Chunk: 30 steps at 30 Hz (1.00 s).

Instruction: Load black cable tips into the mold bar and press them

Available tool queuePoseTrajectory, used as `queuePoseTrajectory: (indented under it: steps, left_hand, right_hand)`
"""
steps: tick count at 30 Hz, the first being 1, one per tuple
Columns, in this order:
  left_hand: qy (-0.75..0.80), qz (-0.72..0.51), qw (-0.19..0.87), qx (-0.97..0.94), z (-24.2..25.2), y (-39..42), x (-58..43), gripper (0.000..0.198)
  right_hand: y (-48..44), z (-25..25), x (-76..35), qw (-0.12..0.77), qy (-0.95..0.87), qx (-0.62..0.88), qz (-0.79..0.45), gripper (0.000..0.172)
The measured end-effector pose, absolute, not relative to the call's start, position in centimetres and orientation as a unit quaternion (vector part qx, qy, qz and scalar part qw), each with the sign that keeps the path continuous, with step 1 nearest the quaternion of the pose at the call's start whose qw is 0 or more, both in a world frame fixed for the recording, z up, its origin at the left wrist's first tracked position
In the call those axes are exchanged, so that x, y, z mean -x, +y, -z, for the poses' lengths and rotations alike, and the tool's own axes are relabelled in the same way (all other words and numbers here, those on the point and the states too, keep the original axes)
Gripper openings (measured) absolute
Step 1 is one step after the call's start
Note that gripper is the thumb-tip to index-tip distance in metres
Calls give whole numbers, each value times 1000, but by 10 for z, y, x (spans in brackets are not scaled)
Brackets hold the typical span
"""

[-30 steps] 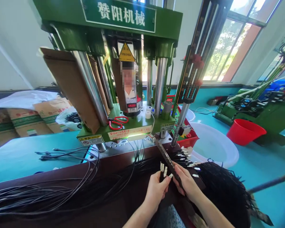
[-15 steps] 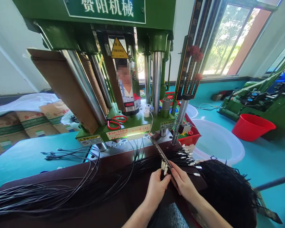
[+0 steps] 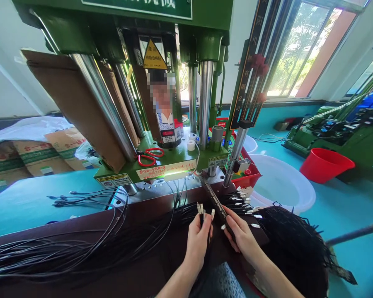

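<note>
The person's left hand is clenched around a small bunch of black cables, with their metal terminals poking up above the fingertips. The right hand sits just beside it, its fingers curled against a long, dark slotted bar, though I can't tell whether it is truly gripping the bar. More terminal-tipped cables fan out just beyond the bar. A black cable heap lies to the near right, and a long cable bundle trails left across the dark brown workbench. On the far side stands a green vertical press with red-handled scissors on its bed. Farther right are a white plastic basin and a red bucket, both on the teal floor.
</note>
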<state>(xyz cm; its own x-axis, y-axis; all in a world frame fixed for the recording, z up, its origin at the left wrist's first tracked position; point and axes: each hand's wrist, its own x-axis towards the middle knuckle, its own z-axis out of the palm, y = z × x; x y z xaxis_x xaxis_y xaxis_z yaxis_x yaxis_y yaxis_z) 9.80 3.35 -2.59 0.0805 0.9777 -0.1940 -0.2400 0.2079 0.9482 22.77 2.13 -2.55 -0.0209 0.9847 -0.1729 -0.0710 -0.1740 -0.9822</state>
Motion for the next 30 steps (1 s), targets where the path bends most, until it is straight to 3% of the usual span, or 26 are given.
queuePoseTrajectory:
  steps: [7, 14, 30]
  left_hand:
    - [478, -422, 603, -480, 34, 41, -98, 30]
    - [473, -440, 596, -477, 36, 45, -92, 33]
    - [499, -476, 646, -328, 28, 48, -84, 37]
  right_hand:
    - [22, 27, -233, 458, -431, 522, -576, 55]
    - [25, 28, -236, 412, -476, 515, -581, 61]
    - [24, 33, -237, 401, -507, 504, -573, 53]
